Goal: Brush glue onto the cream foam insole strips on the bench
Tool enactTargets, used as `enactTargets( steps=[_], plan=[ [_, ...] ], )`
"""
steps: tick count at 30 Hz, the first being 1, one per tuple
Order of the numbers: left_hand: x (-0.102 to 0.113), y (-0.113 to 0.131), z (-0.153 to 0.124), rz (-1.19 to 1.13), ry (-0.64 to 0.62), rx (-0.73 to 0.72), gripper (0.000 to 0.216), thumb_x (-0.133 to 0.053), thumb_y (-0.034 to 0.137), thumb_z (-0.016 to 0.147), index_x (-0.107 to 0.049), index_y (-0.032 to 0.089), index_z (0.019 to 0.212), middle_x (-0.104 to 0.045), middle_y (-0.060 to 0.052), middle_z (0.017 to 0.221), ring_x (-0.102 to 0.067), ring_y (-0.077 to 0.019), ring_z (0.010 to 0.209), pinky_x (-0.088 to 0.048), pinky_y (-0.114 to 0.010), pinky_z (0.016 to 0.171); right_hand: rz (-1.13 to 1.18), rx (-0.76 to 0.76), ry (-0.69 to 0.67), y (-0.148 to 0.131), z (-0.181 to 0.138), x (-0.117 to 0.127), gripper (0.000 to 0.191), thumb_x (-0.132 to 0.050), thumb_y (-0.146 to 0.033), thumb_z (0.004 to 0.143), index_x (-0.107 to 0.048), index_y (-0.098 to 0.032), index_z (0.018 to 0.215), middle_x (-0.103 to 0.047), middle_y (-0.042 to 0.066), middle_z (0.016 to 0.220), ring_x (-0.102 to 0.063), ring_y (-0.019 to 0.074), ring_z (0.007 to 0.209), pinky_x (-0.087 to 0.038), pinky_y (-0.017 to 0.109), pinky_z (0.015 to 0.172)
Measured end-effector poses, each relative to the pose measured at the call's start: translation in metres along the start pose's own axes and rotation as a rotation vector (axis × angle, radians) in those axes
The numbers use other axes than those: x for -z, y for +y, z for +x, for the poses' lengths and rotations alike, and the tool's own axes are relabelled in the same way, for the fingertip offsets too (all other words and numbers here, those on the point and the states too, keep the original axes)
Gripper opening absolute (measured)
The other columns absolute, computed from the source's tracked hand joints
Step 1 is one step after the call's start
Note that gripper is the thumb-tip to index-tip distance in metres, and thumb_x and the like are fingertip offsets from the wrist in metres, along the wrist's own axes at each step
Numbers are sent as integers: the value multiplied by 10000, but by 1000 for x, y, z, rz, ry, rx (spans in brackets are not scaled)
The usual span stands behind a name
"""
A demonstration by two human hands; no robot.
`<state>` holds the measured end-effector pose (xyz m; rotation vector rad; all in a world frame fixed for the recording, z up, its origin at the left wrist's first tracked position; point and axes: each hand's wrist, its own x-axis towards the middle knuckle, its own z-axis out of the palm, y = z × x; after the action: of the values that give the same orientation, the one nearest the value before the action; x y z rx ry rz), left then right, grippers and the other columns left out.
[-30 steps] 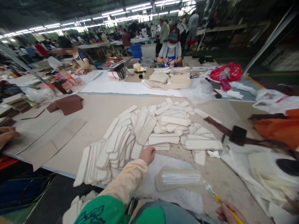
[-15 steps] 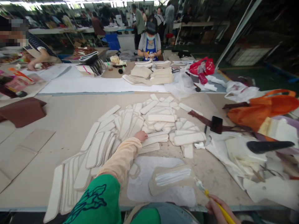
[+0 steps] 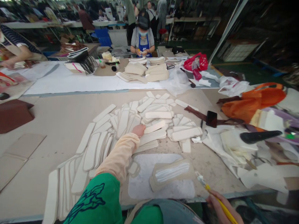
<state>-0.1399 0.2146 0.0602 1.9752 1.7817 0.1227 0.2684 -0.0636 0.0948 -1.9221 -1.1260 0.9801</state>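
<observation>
A worker's left hand (image 3: 139, 130) grips one end of a cream strip (image 3: 154, 127) between closed fingers, amid a heap of similar pieces (image 3: 122, 123) on the surface (image 3: 58, 130), while the right hand (image 3: 217, 207) clasps a yellow-handled brush (image 3: 207, 187), its white-smeared tip just beside a white-streaked beige piece (image 3: 172, 172) lying on a pale sheet (image 3: 140, 189).

Occlusions and cut-offs, both hands.
My left hand (image 3: 138, 130) hides its fingertips, so grip on the pale strip (image 3: 155, 127) unclear; bottom edge crops my right hand (image 3: 219, 206) and yellow brush (image 3: 207, 187); left edge cuts brown sheet (image 3: 15, 115) and striped-sleeve co-worker (image 3: 21, 51); background workers (image 3: 85, 18) too blurred to make out.
</observation>
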Motion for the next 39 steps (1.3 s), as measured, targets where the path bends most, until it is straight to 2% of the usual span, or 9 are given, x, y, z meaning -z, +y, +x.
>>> enactTargets(
  steps=[3,7,13,16,20,26,29,34,39],
  plan=[
    [16,21,-25,-2,100,-51,284,-310,236,921,-547,166,1060,-597,-108,1032,-567,-207,964,-399,-319,864,110,7,57,-4,-4,-2,426,-660,-469,709,-627,-238,1066,-680,78,971,-656,256,839,-565,352,776],
    [17,62,-82,-176,82,-255,293,-300,323,928,-559,204,996,-609,-47,907,-573,-175,891,-407,-273,842,174,97,147,-17,3,-6,330,-603,-448,773,-614,-205,996,-654,89,1021,-633,242,892,-531,387,819],
    [-41,124,-172,-487,-254,-364,309,-342,361,908,-622,235,879,-624,-36,825,-571,-173,807,-418,-249,774,398,150,13,-22,19,-12,330,-584,-418,798,-485,-224,1045,-572,106,1174,-594,231,989,-515,378,810],
    [-73,144,-196,-574,-289,-374,313,-342,343,908,-632,232,868,-628,-34,799,-569,-164,773,-415,-245,734,352,155,-15,-14,20,-13,326,-648,-391,752,-486,-230,985,-610,35,956,-591,170,812,-499,278,703],
    [-103,151,-213,-698,-325,-186,217,-450,330,858,-628,206,836,-596,-9,710,-543,-139,690,-411,-244,670,205,97,14,-2,20,-8,320,-679,-413,713,-489,-234,897,-436,-71,626,-421,106,538,-381,219,507],
    [-139,128,-254,-1309,-481,401,403,-736,430,595,-561,150,824,-561,20,630,-515,-87,523,-414,-219,515,77,130,-17,20,31,-1,332,-674,-466,685,-504,-238,857,-457,-49,709,-422,114,575,-382,237,555],
    [-151,122,-267,-1430,-333,545,416,-759,409,563,-552,143,808,-587,6,651,-543,-87,530,-436,-216,519,62,178,-100,28,39,-4,327,-653,-480,698,-504,-231,849,-472,-42,702,-444,123,583,-396,243,562],
    [-162,123,-247,-1010,59,687,200,-657,275,684,-516,169,777,-519,56,547,-494,-81,479,-408,-204,489,-2,274,-180,28,60,-16,285,-604,-472,753,-510,-231,875,-489,-42,701,-482,133,627,-414,240,605],
    [-168,120,-218,-770,198,702,165,-651,232,708,-531,186,813,-580,35,662,-556,-101,630,-423,-216,629,-119,404,-168,27,87,-28,306,-564,-509,768,-516,-226,873,-536,-28,728,-514,139,634,-426,250,620]
  ],
)
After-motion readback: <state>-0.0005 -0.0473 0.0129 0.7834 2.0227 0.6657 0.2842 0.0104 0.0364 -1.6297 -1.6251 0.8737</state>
